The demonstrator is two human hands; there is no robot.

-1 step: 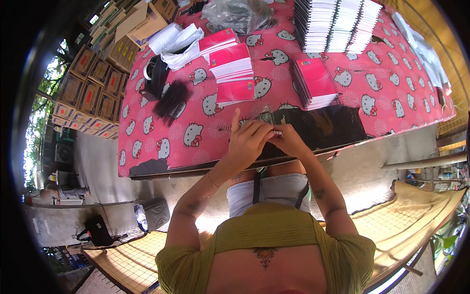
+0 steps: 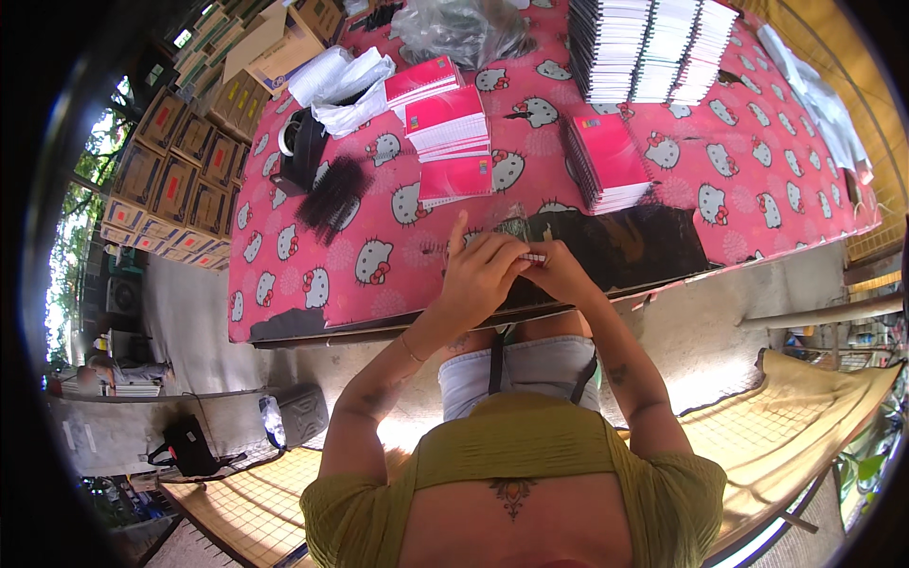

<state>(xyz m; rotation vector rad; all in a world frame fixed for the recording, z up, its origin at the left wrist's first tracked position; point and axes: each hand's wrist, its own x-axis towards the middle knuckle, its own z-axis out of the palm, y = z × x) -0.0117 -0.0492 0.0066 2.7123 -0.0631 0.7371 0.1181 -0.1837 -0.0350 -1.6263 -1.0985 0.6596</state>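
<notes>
One small red-and-white item (image 2: 536,257), left hand (image 2: 480,273) and right hand (image 2: 562,274) in snug grip, near table edge (image 2: 303,334).

Held between left hand (image 2: 485,275) and right hand (image 2: 561,272): a small piece (image 2: 535,257), kind not determinable. Shows a pale strip with reddish marking; mostly covered by both hands; sits over the table (image 2: 374,305) near its front edge. Noted beyond left hand: pink notebooks (image 2: 445,115), lying flat in overlapping piles, with white page edges exposed. Noted beyond right hand: a pink-covered stack (image 2: 614,150), lying flat, with dark coil (image 2: 579,170) along left side.
</notes>
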